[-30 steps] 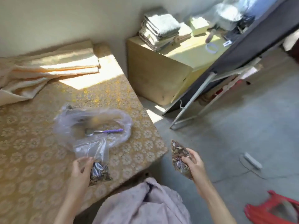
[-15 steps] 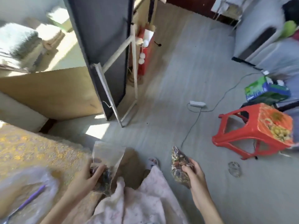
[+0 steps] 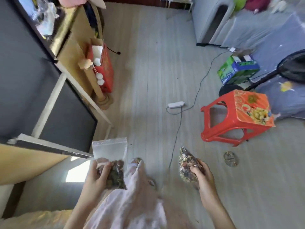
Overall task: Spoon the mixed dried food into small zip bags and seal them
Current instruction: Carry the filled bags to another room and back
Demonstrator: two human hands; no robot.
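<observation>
My left hand (image 3: 96,175) grips a small clear zip bag (image 3: 110,152) by its lower part; dark dried food fills the bottom and the empty top stands upright above my fingers. My right hand (image 3: 202,175) holds a second zip bag (image 3: 185,160), packed full of mixed dried food, out to the right over the floor. Both bags hang in the air above my lap, which is covered in pale pink cloth (image 3: 132,204). The spoon and the large food bag are out of view.
A red plastic stool (image 3: 234,116) lies tipped on the grey floor to the right. A white power strip (image 3: 175,104) and its cable run across the floor's middle. A green and blue box (image 3: 237,70) sits far right, a dark board (image 3: 33,90) leans at left.
The view has swung right, away from the gold-patterned table, toward the floor. My left hand lifted its bag off the table into the air. My right hand kept hold of its full bag.
</observation>
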